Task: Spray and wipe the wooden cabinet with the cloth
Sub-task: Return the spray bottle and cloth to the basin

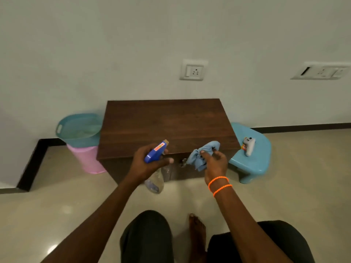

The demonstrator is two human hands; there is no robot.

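A low dark wooden cabinet (167,126) stands against the white wall, its flat top bare. My left hand (146,166) grips a spray bottle (156,152) with a blue trigger head and a clear body, held in front of the cabinet's near edge with the nozzle pointing toward the top. My right hand (215,164) holds a crumpled light blue cloth (202,154) just over the front edge, right of the bottle. A small metal handle (183,162) on the cabinet's front shows between my hands.
A teal basket (79,130) sits stacked on a pink bin (89,160) left of the cabinet. A blue plastic stool (252,160) on the right carries a white and grey object (249,146). Wall sockets (192,70) are above. My knees and a bare foot (197,232) are below.
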